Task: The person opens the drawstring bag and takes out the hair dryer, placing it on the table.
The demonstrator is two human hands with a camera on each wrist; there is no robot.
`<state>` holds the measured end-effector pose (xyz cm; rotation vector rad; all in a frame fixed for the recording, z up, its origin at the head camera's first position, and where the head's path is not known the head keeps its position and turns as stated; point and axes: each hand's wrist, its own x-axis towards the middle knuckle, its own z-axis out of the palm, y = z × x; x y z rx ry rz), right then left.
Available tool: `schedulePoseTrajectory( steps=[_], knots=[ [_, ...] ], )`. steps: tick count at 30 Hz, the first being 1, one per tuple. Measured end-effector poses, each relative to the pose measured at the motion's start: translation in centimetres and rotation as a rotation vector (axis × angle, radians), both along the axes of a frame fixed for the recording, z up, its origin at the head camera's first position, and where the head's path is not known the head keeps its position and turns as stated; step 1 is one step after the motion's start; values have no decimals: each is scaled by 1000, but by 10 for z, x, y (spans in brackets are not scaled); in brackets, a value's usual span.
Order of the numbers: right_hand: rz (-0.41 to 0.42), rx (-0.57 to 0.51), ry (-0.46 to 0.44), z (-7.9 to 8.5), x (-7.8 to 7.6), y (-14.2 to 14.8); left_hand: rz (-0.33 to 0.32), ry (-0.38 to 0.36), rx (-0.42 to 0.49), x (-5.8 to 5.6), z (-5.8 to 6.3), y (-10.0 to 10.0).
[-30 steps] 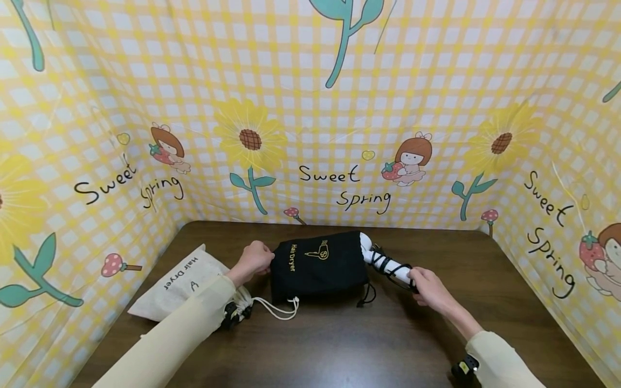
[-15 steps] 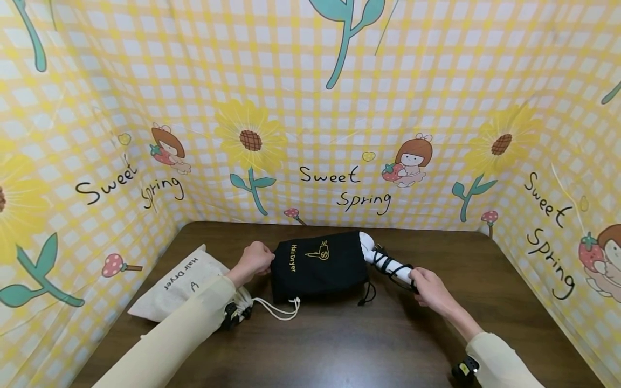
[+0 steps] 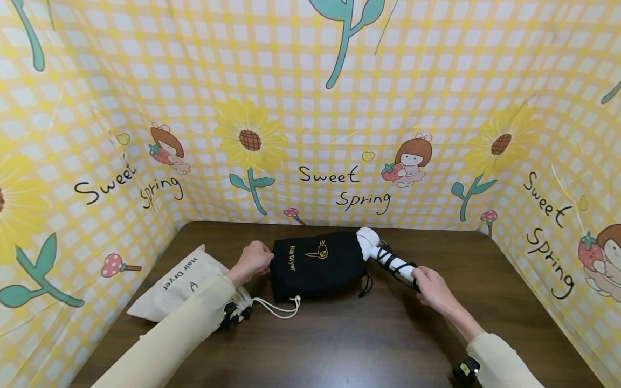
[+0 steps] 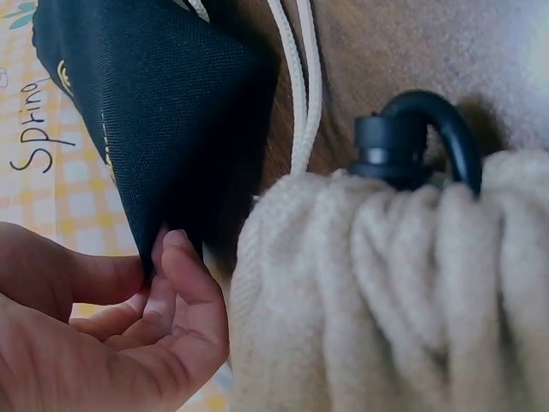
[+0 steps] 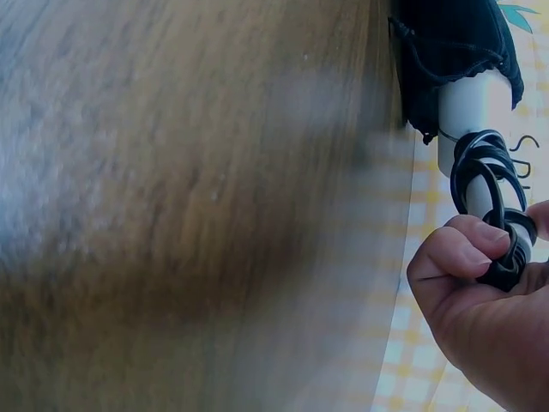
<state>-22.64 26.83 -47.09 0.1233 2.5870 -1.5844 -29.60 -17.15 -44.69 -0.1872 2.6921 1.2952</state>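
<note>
A black cloth drawstring bag (image 3: 317, 269), printed "Hair Dryer" in yellow, lies across the middle of the table. Its bottom corner is pinched between thumb and fingers of my left hand (image 3: 254, 260), which the left wrist view shows close up. Out of the bag's mouth, on the right, sticks a white hair dryer (image 3: 367, 240); its front part is hidden inside the cloth. A black cord (image 5: 477, 163) is wound round the dryer's handle. My right hand (image 3: 430, 288) grips the handle's end together with some of the cord.
On the left lies a cream drawstring bag (image 3: 181, 280), also printed "Hair Dryer", partly under the left forearm. Its white string (image 3: 278, 312) trails toward the black bag. Yellow checked cloth walls (image 3: 320, 134) enclose the brown table (image 3: 339, 345) at the back and sides.
The hair dryer has slid slightly to the right, and more of its white body shows past the bag's mouth. My right hand has moved a little right with it; the left hand stays put.
</note>
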Motion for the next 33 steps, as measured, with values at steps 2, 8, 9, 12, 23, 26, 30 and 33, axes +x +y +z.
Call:
schedulePoseTrajectory(
  steps=[2,8,9,12,23,26,30,33],
  knots=[
    [1,0,-7,0,0,0,1,3,-5,0,0,0],
    [-8,13,-3,-1,-1,0,4,-10,-9,-2,-2,1],
    [-14,16,1,-1,-1,0,4,-11,-9,-3,-2,1],
    [-24,25,12,-1,-1,0,12,-7,-9,-3,-2,1],
    [-39,22,-5,-2,-1,4,17,-4,-10,-1,-3,0],
    [-39,20,1,-1,-1,4,16,4,-8,-1,-2,0],
    [-33,23,5,1,-1,6,9,16,-5,-1,1,0],
    [-30,31,-1,1,-2,9,2,18,1,-1,2,-1]
  ],
)
